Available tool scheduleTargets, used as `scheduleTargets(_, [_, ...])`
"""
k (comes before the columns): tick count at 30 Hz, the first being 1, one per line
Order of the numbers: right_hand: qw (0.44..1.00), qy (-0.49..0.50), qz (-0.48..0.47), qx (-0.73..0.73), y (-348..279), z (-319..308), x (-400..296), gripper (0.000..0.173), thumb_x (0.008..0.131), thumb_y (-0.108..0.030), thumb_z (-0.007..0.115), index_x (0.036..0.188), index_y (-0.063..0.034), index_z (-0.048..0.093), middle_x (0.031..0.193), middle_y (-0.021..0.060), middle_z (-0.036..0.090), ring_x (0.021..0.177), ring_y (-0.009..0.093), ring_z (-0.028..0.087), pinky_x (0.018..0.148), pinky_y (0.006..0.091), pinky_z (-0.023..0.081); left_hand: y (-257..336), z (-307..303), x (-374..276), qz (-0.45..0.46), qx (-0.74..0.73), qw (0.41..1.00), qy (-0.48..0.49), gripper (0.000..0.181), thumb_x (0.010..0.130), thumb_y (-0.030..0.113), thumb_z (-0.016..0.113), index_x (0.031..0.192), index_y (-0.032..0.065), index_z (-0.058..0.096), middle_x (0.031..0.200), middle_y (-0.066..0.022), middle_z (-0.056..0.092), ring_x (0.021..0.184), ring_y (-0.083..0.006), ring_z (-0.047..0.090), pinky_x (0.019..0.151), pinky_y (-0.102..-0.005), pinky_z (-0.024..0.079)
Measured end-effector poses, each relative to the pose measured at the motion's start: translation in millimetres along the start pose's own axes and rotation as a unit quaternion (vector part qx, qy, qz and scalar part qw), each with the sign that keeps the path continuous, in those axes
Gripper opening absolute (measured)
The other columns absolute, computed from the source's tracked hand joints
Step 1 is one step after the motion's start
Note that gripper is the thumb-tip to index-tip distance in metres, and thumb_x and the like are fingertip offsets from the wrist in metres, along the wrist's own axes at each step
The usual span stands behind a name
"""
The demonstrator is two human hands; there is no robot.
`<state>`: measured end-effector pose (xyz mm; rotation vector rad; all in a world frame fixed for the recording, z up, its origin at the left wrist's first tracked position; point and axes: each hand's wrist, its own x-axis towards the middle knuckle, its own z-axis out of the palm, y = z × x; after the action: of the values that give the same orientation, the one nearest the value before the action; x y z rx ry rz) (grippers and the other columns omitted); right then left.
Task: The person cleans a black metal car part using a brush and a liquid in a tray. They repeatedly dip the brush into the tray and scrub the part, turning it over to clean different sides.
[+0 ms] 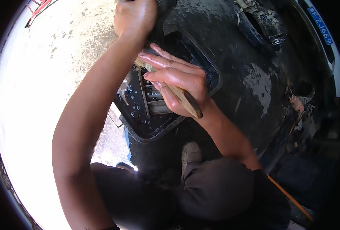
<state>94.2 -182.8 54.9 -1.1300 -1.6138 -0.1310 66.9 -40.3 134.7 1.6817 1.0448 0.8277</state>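
My right hand (178, 77) is closed around the wooden handle of a brush (187, 102), its butt pointing down and right. The brush's pale bristles lie up and left of the fingers, partly hidden behind my left forearm. My left hand (135, 17) is at the top, its fingers curled at a dark object (165, 11) whose kind I cannot tell; its grip is hidden. Below both hands a black plastic tray (218, 77) rests on the ground, with dark wet liquid and droplets in it. A ribbed metal piece (158, 106) lies in the tray, partly under my right hand.
A tire (253, 34) with dirty parts on it lies at the upper right. Beyond it is a vehicle's bumper with a licence plate (320, 26). An orange rod (289, 198) is at the lower right, a red metal frame (39, 10) at the upper left. My shoe (191, 152) stands near the tray.
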Motion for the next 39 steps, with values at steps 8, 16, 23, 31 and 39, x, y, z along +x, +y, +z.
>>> scheduleTargets(8, [0.974,-0.099,0.180,0.092,-35.6,8.3,-93.4,0.013,0.071,0.006,0.061,0.081,0.0041,0.069,0.104,0.0224,0.071,0.102,0.032,0.070,0.106,0.0477,0.047,-4.7,11.6,4.0,0.025,0.030,0.998,0.038,0.067,0.095,0.056,0.045,0.130,0.0003,0.060,0.123,-0.0229,0.065,0.115,-0.0353,0.062,0.097,-0.0422,0.046])
scheduleTargets(16, [0.996,-0.046,0.075,-0.026,6.7,-4.4,-43.8,0.009,0.072,0.004,0.062,0.080,0.0037,0.066,0.098,0.0233,0.071,0.094,0.036,0.071,0.102,0.0492,0.049,-32.6,25.0,30.4,0.060,-0.130,0.988,0.061,0.075,0.082,0.056,0.061,0.116,-0.0104,0.064,0.108,-0.0196,0.069,0.101,-0.0263,0.063,0.090,-0.0366,0.048])
scheduleTargets(23, [0.997,0.045,0.044,-0.043,-0.9,7.6,6.9,0.013,0.072,0.010,0.063,0.083,0.0038,0.066,0.103,0.0221,0.071,0.097,0.034,0.071,0.102,0.0478,0.049,-22.3,4.6,24.0,-0.034,-0.157,0.987,0.017,0.071,0.081,0.057,0.061,0.104,-0.0093,0.068,0.095,-0.0189,0.069,0.084,-0.0238,0.065,0.079,-0.0361,0.051])
scheduleTargets(31, [0.995,-0.089,0.045,0.005,-10.1,9.7,-3.1,0.016,0.062,0.005,0.065,0.078,0.0032,0.064,0.101,0.0201,0.072,0.099,0.032,0.070,0.105,0.0483,0.048,-16.2,8.8,16.6,-0.051,-0.205,0.977,-0.009,0.067,0.080,0.054,0.062,0.106,-0.0074,0.068,0.096,-0.0171,0.068,0.081,-0.0222,0.064,0.075,-0.0349,0.052])
scheduleTargets(39, [0.969,-0.236,0.069,0.025,-4.6,-23.9,27.6,0.015,0.061,0.008,0.064,0.068,0.0013,0.053,0.079,0.0159,0.067,0.101,0.035,0.069,0.106,0.0455,0.048,-14.1,12.6,13.2,-0.060,-0.204,0.977,-0.013,0.068,0.081,0.053,0.062,0.111,-0.0075,0.065,0.096,-0.0160,0.068,0.079,-0.0236,0.065,0.072,-0.0360,0.053])
